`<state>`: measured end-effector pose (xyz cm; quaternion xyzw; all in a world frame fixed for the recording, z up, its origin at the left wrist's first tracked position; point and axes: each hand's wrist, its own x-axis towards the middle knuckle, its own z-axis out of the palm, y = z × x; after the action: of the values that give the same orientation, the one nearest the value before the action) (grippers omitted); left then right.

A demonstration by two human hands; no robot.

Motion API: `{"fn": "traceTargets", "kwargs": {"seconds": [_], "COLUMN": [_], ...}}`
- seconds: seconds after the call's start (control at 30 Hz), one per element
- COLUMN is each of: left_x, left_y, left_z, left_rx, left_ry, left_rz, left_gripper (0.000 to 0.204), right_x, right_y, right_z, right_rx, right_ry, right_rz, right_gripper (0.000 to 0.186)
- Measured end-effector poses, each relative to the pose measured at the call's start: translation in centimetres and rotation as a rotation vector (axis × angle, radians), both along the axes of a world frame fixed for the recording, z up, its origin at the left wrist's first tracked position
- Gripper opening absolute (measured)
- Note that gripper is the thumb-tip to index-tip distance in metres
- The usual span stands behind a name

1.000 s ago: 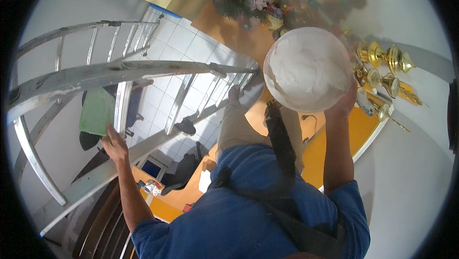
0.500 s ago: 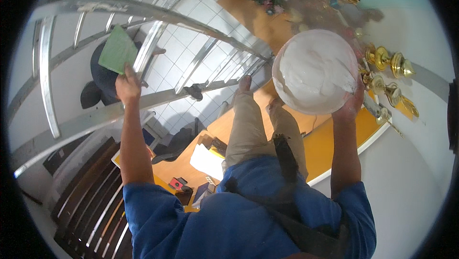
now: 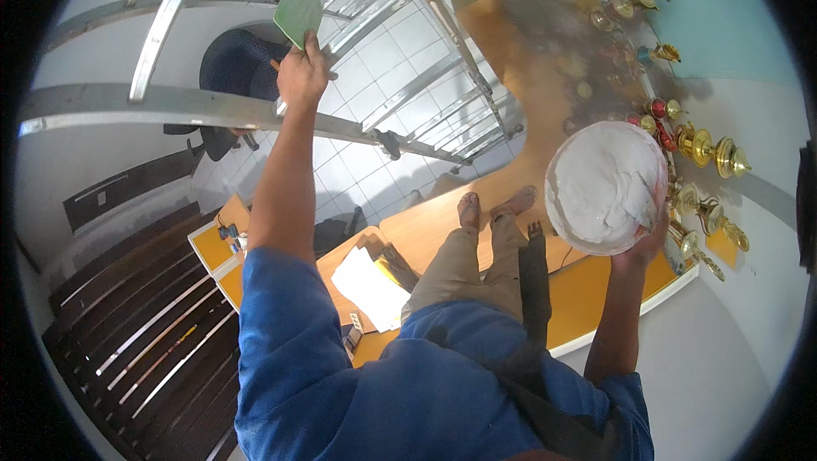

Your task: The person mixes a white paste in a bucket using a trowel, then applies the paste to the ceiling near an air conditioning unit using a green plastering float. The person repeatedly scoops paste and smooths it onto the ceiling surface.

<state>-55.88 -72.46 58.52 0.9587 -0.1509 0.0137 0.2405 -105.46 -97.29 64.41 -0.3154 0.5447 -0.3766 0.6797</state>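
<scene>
My left hand [image 3: 303, 74] is raised at the upper left, its fingers closed on a flat green plastering float [image 3: 299, 8]. The float is tilted and stands close to the metal ladder [image 3: 174, 108]. My right hand [image 3: 644, 244] holds a round, pale bucket [image 3: 587, 250] by its lower right side. White putty [image 3: 600, 180] lies in the bucket in thick, uneven folds. A smear of putty shows near the rim by my right hand.
My bare feet [image 3: 470, 210] stand on a wooden desk [image 3: 434, 219]. White papers [image 3: 366, 287] lie left of my legs. Several gold trophies [image 3: 696, 145] line the right wall. A dark chair [image 3: 242, 61] stands beyond the ladder, over a tiled floor [image 3: 383, 57]. A dark slatted bench [image 3: 145, 350] is at the lower left.
The left hand and float have swung up and to the right. The bucket has moved lower and slightly right, and the whole view has shifted. Both hands keep their hold.
</scene>
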Motion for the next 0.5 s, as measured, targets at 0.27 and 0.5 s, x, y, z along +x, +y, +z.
{"fn": "traceTargets", "kwargs": {"seconds": [0.27, 0.5], "left_x": [-7.7, -13.6], "left_y": [1.1, -0.2], "left_z": [-2.5, -14.1], "left_rx": [-0.321, -0.074], "left_ry": [-0.407, -0.142], "left_rz": [-0.265, -0.524], "left_gripper": [0.017, 0.037], "right_x": [-1.4, -6.1], "right_y": [3.3, 3.0], "right_z": [0.2, -2.6], "right_rx": [-0.034, -0.395], "right_ry": [-0.050, 0.329], "right_rz": [0.127, 0.343], "right_gripper": [0.053, 0.050]}}
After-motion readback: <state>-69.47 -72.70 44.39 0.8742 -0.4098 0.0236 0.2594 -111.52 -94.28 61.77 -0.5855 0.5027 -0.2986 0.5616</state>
